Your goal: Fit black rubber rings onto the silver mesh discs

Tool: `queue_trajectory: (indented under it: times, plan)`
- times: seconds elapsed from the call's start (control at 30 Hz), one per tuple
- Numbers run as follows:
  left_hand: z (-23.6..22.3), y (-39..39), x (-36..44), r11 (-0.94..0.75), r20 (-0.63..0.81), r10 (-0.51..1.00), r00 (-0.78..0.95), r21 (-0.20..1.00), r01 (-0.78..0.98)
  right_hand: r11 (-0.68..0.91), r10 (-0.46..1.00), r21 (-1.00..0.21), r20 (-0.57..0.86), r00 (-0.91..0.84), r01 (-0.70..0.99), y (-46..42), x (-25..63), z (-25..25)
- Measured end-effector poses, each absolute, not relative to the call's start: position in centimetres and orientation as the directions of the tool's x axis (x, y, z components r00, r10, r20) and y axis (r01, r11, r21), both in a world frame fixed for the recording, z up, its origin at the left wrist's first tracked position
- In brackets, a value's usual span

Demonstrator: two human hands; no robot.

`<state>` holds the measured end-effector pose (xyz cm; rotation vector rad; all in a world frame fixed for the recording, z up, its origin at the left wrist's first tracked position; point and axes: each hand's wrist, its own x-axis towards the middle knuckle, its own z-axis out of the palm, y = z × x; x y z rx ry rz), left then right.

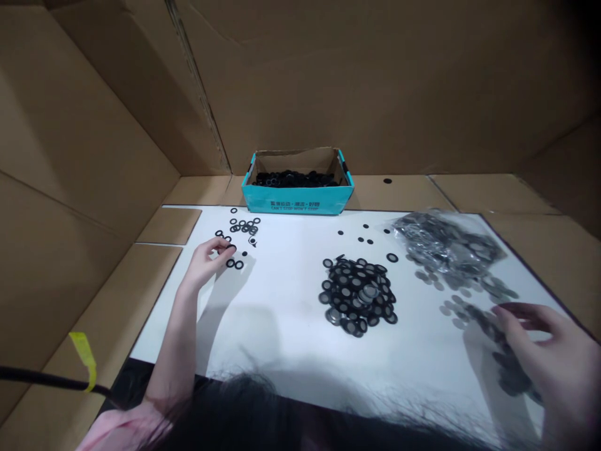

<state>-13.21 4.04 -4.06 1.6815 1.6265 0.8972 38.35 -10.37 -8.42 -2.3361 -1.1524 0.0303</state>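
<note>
My left hand [211, 258] is over the left side of the white table, its thumb and fingertips pinched on a black ring [231, 248]. Around it lie several loose black rings [243, 227] and a small black disc [245, 254]. Above the scattered grey discs [455, 310] at the right, my right hand [551, 351] is closed, thumb tip against the fingertips. Whether anything sits in that pinch is too small to make out. Between the hands lies a pile of black-rimmed discs with grey centres [359, 294].
A turquoise cardboard box [300, 202] filled with black pieces stands at the back. A clear plastic bag [446, 244] of grey discs lies at the right. Small black discs [365, 240] dot the table behind the pile. Cardboard walls [375, 81] enclose the workspace.
</note>
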Motion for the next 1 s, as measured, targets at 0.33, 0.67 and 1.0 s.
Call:
queue_trajectory:
  times: [0.33, 0.67, 1.0]
  plan:
    - [-3.2, 2.1, -7.3, -0.097, 0.007, 0.963, 0.268, 0.941, 0.324, -0.045, 0.815, -0.953, 0.138, 0.563, 0.299, -7.2, 27.8, -5.1]
    - [-2.6, -0.6, -1.5, -0.214, 0.120, 0.887, 0.445, 0.962, 0.167, 0.133, 0.967, -0.984, 0.156, 0.201, 0.121, -5.4, 18.1, -2.9]
    - [-2.7, -0.9, -0.9, -0.242, 0.152, 0.869, 0.470, 0.961, 0.136, 0.167, 0.963, -0.965, 0.203, 0.176, 0.203, -5.2, 17.2, -3.3]
